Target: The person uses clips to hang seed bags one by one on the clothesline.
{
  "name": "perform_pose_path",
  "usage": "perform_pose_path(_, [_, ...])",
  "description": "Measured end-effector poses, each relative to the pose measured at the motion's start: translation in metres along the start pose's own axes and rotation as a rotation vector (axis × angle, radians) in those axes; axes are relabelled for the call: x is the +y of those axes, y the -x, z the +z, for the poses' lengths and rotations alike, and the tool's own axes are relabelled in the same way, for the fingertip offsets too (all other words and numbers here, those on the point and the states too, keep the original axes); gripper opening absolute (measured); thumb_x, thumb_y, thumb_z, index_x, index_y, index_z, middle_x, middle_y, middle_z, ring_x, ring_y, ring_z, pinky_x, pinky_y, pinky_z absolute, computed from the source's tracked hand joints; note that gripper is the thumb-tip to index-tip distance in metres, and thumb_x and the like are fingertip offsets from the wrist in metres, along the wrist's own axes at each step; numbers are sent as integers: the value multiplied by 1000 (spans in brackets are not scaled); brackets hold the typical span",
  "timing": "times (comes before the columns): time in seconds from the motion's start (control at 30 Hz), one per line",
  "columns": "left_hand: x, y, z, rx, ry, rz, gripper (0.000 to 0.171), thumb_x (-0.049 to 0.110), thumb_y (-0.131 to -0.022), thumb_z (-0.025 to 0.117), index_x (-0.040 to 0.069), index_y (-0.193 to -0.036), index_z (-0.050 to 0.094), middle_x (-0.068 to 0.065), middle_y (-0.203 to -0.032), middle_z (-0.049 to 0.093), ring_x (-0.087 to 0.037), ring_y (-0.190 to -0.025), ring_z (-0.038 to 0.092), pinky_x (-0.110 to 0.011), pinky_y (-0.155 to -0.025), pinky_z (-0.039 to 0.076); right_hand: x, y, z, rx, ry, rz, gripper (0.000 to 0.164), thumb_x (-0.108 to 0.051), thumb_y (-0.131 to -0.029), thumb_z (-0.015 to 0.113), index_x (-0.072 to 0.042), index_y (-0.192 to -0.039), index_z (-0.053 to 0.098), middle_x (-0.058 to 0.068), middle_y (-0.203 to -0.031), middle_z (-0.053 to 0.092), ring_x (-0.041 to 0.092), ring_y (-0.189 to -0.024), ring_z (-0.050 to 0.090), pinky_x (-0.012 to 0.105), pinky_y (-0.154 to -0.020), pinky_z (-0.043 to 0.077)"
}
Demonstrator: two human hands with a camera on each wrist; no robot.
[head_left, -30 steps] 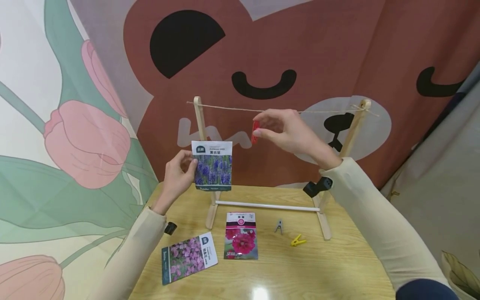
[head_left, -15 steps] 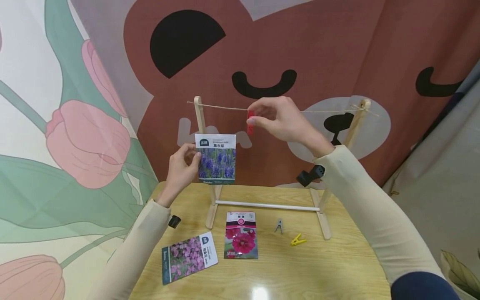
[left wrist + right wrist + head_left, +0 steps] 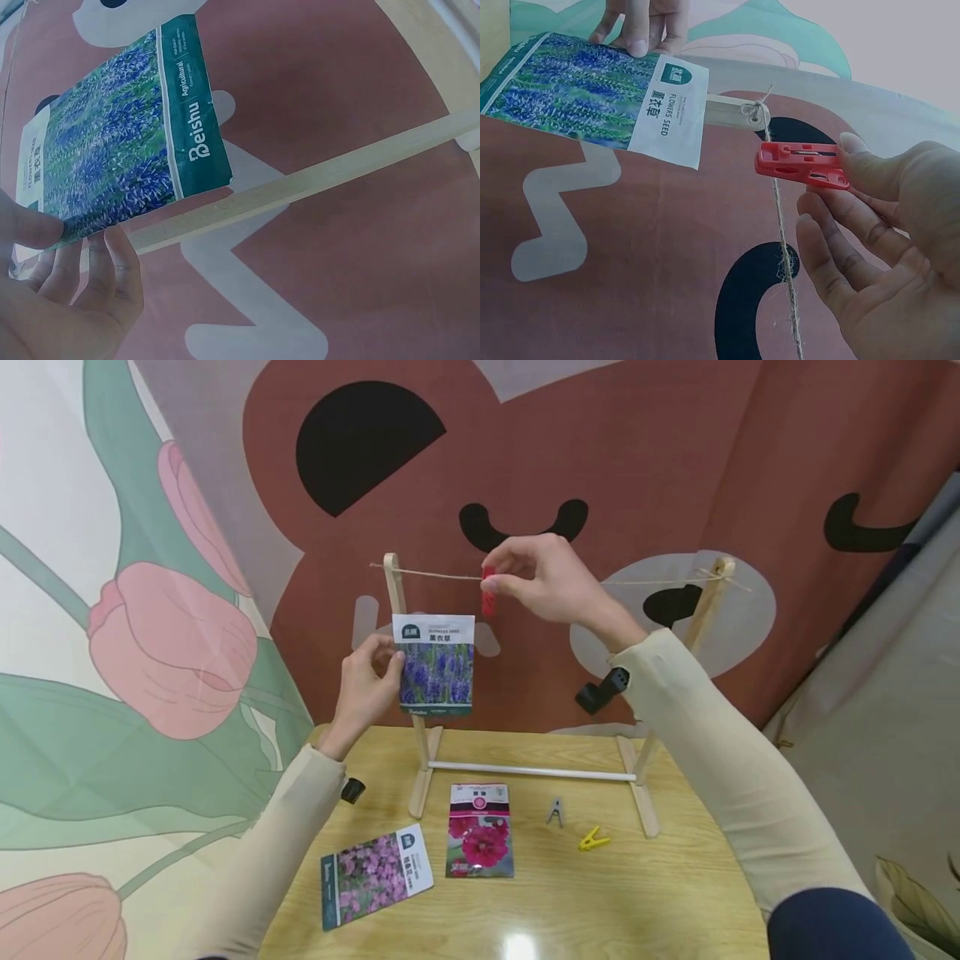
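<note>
My left hand [image 3: 369, 683] pinches the left edge of a seed packet [image 3: 437, 668] with purple-blue flowers, thumb in front and fingers behind. The packet hangs upright in the air, its white top edge below the twine line [image 3: 442, 576]. A red clothespin [image 3: 801, 163] is pinched by my right hand [image 3: 551, 578] at its tail end, between thumb and fingers. In the head view the clothespin overlaps the twine, above and just right of the packet's top corner. The right wrist view shows the clothespin's jaws pointing toward the packet side, with the twine passing behind it.
The twine runs between two posts of a wooden stand [image 3: 647, 785] with a white crossbar [image 3: 532, 770]. On the table [image 3: 600, 910] lie a pink-flower packet [image 3: 375, 874], a magenta-flower packet [image 3: 480, 835], a grey clothespin [image 3: 555, 811] and a yellow clothespin [image 3: 593, 838].
My right hand has risen and moved left with the red clothespin, up to the twine. My left hand has lifted the purple-blue flower packet and shifted it slightly right.
</note>
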State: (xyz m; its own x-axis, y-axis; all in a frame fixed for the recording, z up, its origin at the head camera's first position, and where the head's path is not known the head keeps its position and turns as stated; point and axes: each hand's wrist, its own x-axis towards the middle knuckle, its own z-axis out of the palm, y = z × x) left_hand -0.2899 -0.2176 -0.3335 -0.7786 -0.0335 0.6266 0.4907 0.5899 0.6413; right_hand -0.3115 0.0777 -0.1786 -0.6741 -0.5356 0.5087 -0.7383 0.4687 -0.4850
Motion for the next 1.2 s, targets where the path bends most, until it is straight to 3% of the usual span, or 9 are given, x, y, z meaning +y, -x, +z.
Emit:
perform_pose_path(0.33, [5,-9,0,11,16,8,14,6,-105,63,-2,-116,67,-19,-93,75,-26,-74,61,-34,-70,48,-6,-14,5,30,-2,-19,18,-19,-102,76,-6,-114,76,7,-98,76,23,-85,67,34,-78,49])
perform_pose_path(0.63, [8,-15,1,3,18,10,20,9,-107,62,-2,-123,67,-18,-97,75,-26,-78,64,-36,-74,51,-12,-24,10,84,-11,-51,13,-15,-101,75,-5,-109,77,8,-94,77,17,-76,67,28,-73,54])
perform_pose_path(0.93, [10,-22,2,5,35,12,21,10,-107,63,-2,-124,66,-19,-102,75,-34,-87,70,-43,-79,55,-14,-33,12,145,-13,-79,10,-14,-101,76,-6,-105,79,10,-92,77,18,-73,65,28,-68,47])
perform_pose_path(1.2, [11,-25,4,-6,52,11,22,9,-107,62,-3,-125,66,-19,-105,75,-32,-88,72,-46,-81,58,-11,-37,15,177,-19,-63,10,-14,-101,76,-5,-104,78,9,-94,78,17,-74,65,28,-68,46])
